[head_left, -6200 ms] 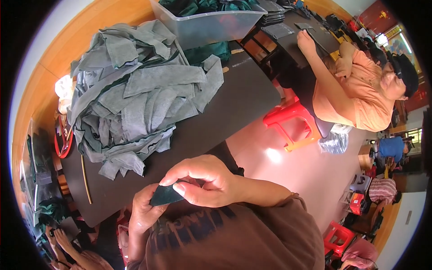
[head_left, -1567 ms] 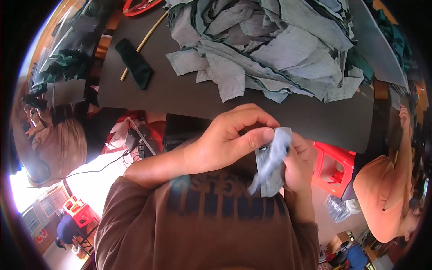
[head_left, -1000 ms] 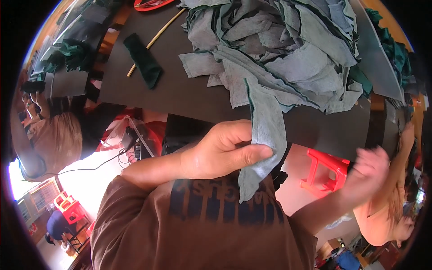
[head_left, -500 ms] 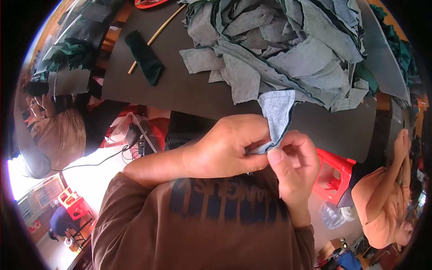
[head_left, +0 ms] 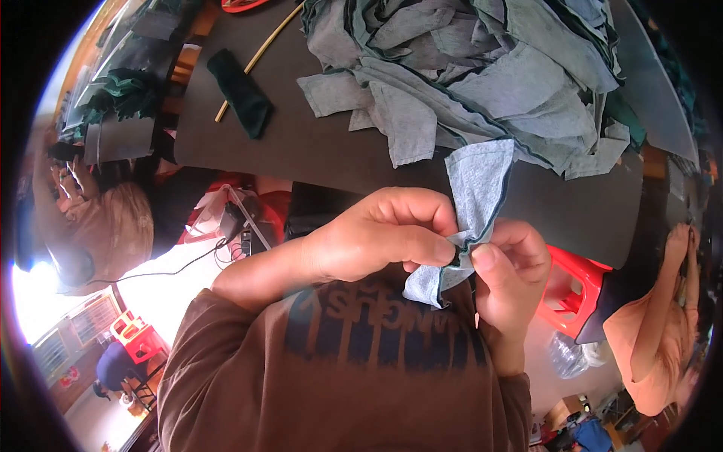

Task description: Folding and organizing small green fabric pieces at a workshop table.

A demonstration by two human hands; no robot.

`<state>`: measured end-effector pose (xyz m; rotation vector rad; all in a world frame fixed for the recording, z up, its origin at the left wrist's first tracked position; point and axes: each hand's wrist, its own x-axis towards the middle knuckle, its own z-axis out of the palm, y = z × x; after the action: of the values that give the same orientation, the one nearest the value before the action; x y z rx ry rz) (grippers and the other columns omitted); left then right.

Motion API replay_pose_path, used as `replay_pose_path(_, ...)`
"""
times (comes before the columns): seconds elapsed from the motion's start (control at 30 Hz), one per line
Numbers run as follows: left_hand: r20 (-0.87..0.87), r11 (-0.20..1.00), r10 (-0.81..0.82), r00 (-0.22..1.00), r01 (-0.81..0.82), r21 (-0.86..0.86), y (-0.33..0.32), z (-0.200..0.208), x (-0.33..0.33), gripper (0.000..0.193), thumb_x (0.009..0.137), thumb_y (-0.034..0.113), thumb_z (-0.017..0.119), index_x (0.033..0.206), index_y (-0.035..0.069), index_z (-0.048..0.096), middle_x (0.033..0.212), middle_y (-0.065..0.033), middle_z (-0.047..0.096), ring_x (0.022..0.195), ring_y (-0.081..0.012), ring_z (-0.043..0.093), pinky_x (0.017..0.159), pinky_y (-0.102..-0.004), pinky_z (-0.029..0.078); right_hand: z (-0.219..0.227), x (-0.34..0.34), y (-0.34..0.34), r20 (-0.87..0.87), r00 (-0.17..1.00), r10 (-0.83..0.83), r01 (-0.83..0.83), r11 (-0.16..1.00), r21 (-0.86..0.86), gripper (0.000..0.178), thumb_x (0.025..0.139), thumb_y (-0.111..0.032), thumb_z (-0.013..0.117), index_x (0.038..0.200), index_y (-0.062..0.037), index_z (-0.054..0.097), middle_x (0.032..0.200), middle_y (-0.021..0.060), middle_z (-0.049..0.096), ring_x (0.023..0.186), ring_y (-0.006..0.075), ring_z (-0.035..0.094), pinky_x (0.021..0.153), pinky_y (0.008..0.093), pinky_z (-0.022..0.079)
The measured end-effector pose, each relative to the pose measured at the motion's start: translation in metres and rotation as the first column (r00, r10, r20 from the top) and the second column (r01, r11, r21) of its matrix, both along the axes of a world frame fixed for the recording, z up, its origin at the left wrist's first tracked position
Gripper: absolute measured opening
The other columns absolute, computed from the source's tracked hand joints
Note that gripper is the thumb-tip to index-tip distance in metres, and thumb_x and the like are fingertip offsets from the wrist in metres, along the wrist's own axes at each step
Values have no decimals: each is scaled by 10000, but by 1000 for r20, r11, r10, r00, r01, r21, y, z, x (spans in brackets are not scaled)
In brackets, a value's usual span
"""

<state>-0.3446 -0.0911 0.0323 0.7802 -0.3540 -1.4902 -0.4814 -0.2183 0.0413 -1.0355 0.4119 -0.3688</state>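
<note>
Pinched between both hands is a small fabric piece (head_left: 480,177), pale blue-grey and fuzzy with a dark green edge. It is bunched in the middle, its wide end standing up toward the table and its other end hanging below the fingers. My left hand (head_left: 392,230) is closed on it from the left, thumb and forefinger at the bunched part. Close beside, my right hand (head_left: 508,275) grips the dark edge with thumb and fingertips. Just beyond lies a big heap of similar grey fabric pieces (head_left: 497,98) with dark green undersides.
On the dark table (head_left: 331,151) a dark green fabric piece (head_left: 241,94) lies over a thin wooden stick (head_left: 263,56). A red stool (head_left: 576,290) stands at the right. People sit at the left (head_left: 113,218) and right (head_left: 651,339). A black cable (head_left: 162,273) runs at left.
The fabric piece has turned and been drawn out: its wide end rises higher, and a second end now shows below my fingers. Both hands still pinch it, the right slightly farther right.
</note>
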Motion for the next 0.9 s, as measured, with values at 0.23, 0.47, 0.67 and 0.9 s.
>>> replay_pose_path(0.23, -131, 996, -28, 991, 38, 77, -13, 0, -12, 45, 842, 81, 567, 836, 37, 565, 758, 34, 543, 616, -16, 444, 525, -168, 349, -17, -2, -11, 67, 996, 59, -84, 881, 465, 196, 781, -23, 638, 938, 11, 526, 859, 114, 637, 716, 139, 613, 641, 239, 492)
replay_pose_path(0.47, 893, 953, 302, 332, -130, -274, -17, -6, -14, 178, 696, 6, 630, 847, 22, 539, 721, -89, 525, 627, -221, 539, 544, -312, 428, -16, -4, -5, 135, 987, -90, 65, 981, 181, 273, 784, 28, 625, 994, 13, 450, 811, 104, 620, 704, 133, 602, 602, 242, 509)
replay_pose_path(0.67, 892, 935, 328, 309, -239, -261, -14, 0, -19, 186, 705, -14, 636, 848, 24, 524, 700, -74, 536, 602, -191, 555, 533, -290, 443, -28, -4, -2, 293, 942, -164, 320, 700, -638, 367, 675, 15, 737, 947, -13, 492, 861, 103, 513, 721, 170, 503, 646, 257, 423)
replay_pose_path(0.9, 872, 910, 407, 271, -208, -360, -7, -4, -18, 305, 730, -52, 635, 977, -1, 462, 800, -37, 518, 629, -54, 474, 524, -186, 393, -10, 0, -2, -10, 1000, -26, 14, 780, -626, 176, 742, -59, 701, 823, 32, 574, 815, 75, 540, 657, 109, 489, 576, 214, 393)
